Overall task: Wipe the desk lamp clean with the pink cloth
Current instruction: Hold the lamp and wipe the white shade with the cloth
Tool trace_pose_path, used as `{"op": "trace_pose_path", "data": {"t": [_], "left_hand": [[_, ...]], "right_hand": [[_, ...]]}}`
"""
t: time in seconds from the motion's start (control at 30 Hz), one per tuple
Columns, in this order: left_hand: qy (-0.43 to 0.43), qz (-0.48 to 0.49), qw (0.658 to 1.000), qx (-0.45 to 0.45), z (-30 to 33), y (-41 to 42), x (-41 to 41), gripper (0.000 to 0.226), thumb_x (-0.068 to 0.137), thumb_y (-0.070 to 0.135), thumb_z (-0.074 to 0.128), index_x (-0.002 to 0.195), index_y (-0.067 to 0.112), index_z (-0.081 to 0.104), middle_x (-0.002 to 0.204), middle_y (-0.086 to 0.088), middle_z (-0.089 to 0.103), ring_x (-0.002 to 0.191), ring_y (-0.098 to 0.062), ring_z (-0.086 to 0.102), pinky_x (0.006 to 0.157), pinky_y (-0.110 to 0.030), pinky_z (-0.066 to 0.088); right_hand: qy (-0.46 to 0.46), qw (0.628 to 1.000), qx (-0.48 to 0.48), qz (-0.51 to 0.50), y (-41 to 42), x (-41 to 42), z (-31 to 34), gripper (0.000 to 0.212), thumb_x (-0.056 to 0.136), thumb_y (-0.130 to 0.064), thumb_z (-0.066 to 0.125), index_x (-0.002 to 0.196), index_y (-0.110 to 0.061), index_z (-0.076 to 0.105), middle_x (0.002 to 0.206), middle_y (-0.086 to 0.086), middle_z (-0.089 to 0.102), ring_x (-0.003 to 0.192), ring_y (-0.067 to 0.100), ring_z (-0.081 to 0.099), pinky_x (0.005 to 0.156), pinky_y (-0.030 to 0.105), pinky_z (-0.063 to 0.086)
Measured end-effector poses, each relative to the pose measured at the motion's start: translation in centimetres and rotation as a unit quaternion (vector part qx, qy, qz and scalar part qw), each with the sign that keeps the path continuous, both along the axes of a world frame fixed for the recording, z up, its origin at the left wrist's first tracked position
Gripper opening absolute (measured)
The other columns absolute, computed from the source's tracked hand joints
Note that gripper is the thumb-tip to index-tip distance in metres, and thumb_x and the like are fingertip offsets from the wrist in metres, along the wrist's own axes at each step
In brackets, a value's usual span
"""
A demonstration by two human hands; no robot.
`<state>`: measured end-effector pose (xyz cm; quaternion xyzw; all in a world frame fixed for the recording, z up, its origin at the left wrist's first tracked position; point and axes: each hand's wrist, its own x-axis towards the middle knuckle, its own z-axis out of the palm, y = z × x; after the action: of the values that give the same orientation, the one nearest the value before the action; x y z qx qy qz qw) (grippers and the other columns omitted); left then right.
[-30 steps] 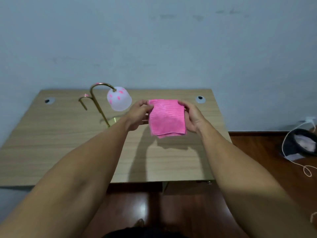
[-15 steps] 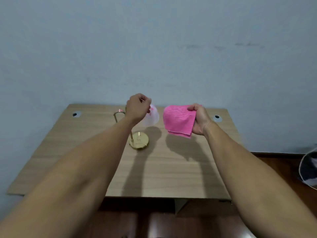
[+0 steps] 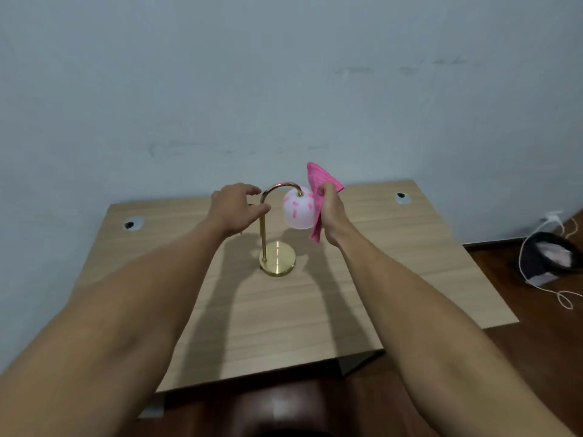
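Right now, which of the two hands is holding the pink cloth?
The right hand grips the pink cloth against the lamp shade; the left hand is at the gold stem.

The desk lamp (image 3: 277, 228) stands upright toward the back of the table (image 3: 410, 279), on a round, shiny brass base, with a thin brass stem that rises and hooks over to the right. A small white shade with pink markings hangs from the hook, its opening downward. The pink cloth (image 3: 318, 197), ribbed and folded, is pressed flat against the shade's right side, one corner sticking up above it and another hanging below
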<state>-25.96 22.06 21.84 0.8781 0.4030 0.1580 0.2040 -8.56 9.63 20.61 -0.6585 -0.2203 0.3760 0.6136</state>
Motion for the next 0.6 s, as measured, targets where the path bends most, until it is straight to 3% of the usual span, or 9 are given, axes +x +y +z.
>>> {"op": "trace_pose_path", "data": {"t": [0.03,0.1,0.13,0.2,0.33,0.43,0.5,0.53,0.6], "left_hand": [[-0.009,-0.012,1.000,-0.011,-0.3,0.3,-0.1,0.048,0.084,0.052,0.070,0.123,0.023,0.071,0.130,0.004,0.070,0.123,-0.020,0.063,0.110,-0.042,0.039],[-0.032,-0.031,0.999,-0.024,-0.7,0.7,0.1,0.036,0.086,0.050,0.069,0.111,0.025,0.076,0.116,0.006,0.076,0.112,-0.020,0.068,0.105,-0.042,0.044],[-0.039,-0.037,0.998,-0.026,-1.0,0.9,0.2,0.030,0.088,0.048,0.069,0.105,0.025,0.078,0.109,0.006,0.077,0.108,-0.021,0.069,0.101,-0.042,0.047],[-0.049,-0.043,0.997,-0.031,-1.3,1.3,0.4,0.024,0.090,0.042,0.067,0.100,0.025,0.079,0.099,0.003,0.078,0.103,-0.024,0.069,0.095,-0.041,0.050],[-0.051,-0.062,0.996,-0.032,-1.7,2.0,0.4,0.021,0.092,0.037,0.064,0.098,0.023,0.079,0.090,-0.001,0.078,0.096,-0.027,0.069,0.091,-0.041,0.051],[-0.050,-0.069,0.996,-0.039,-1.9,2.3,0.5,0.020,0.093,0.034,0.064,0.093,0.020,0.078,0.080,-0.006,0.075,0.088,-0.031,0.068,0.088,-0.041,0.051],[-0.048,-0.071,0.995,-0.047,-2.1,2.5,0.7,0.022,0.092,0.033,0.063,0.089,0.016,0.076,0.076,-0.010,0.073,0.082,-0.034,0.066,0.086,-0.042,0.052],[-0.050,-0.071,0.995,-0.050,-2.1,2.5,0.8,0.023,0.092,0.033,0.063,0.088,0.014,0.076,0.074,-0.012,0.072,0.080,-0.035,0.066,0.085,-0.042,0.053],[-0.050,-0.072,0.995,-0.054,-2.1,2.5,0.9,0.024,0.092,0.032,0.063,0.087,0.012,0.075,0.072,-0.014,0.071,0.078,-0.036,0.065,0.083,-0.043,0.053]], "right_hand": [[-0.046,0.999,0.001,0.008,0.4,-0.7,-0.8,0.047,0.092,-0.047,0.030,0.117,-0.029,0.065,0.103,0.012,0.067,0.073,0.036,0.061,0.042,0.029,0.040],[-0.152,0.988,0.009,0.007,1.6,-1.3,-3.3,0.049,0.095,-0.049,0.029,0.134,-0.057,0.057,0.145,0.003,0.053,0.113,0.037,0.062,0.043,0.028,0.037],[-0.187,0.982,0.004,-0.005,2.1,-1.3,-4.6,0.049,0.095,-0.050,0.030,0.137,-0.063,0.052,0.155,-0.002,0.043,0.133,0.034,0.051,0.049,0.027,0.034],[-0.207,0.978,0.015,-0.035,2.5,-1.5,-5.2,0.048,0.096,-0.048,0.032,0.137,-0.061,0.052,0.155,-0.001,0.042,0.142,0.030,0.043,0.060,0.025,0.032],[-0.162,0.983,0.057,-0.063,3.1,-1.4,-4.8,0.046,0.099,-0.035,0.032,0.127,-0.050,0.065,0.132,-0.009,0.064,0.118,0.019,0.063,0.058,0.017,0.049],[-0.036,0.991,-0.065,-0.110,3.4,-0.7,-4.2,0.057,0.088,-0.050,0.029,0.111,-0.017,0.071,0.096,0.008,0.068,0.071,0.031,0.063,0.041,0.022,0.043],[-0.027,0.988,-0.102,-0.110,3.8,-0.4,-3.9,0.054,0.093,-0.050,0.028,0.106,-0.016,0.067,0.095,0.014,0.067,0.061,0.032,0.062,0.041,0.026,0.042],[-0.081,0.988,-0.077,-0.108,3.9,-0.6,-3.8,0.049,0.097,-0.048,0.029,0.114,-0.024,0.068,0.109,0.008,0.067,0.075,0.033,0.067,0.048,0.030,0.049],[-0.222,0.972,-0.005,-0.079,4.0,-1.5,-4.3,0.044,0.102,-0.043,0.031,0.137,-0.046,0.059,0.138,-0.010,0.054,0.126,0.027,0.058,0.092,0.047,0.056]]}}
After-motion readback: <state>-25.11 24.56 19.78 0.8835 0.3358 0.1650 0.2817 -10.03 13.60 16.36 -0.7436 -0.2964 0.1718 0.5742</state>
